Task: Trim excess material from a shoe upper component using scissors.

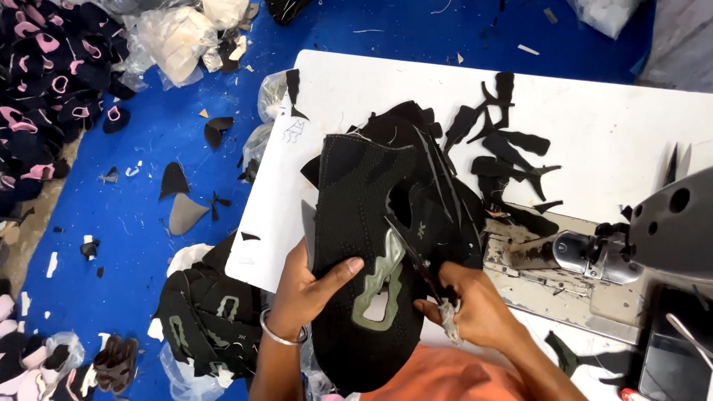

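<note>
My left hand [308,289] grips the left edge of a black knitted shoe upper [356,223] with an olive-green patch [380,286] near its lower part, thumb lying on top of the fabric. A silver bangle sits on that wrist. My right hand [468,304] holds small black scissors [416,256], their blades pointing up-left onto the upper beside the green patch. The upper lies over a pile of more black uppers [438,186] on the white table [594,111].
A sewing machine [653,230] stands at the right on the table. Black fabric offcuts [512,148] are scattered behind the pile. On the blue floor [141,200] lie scraps, another heap of black uppers [208,312] and bags of pink-and-black pieces [44,67].
</note>
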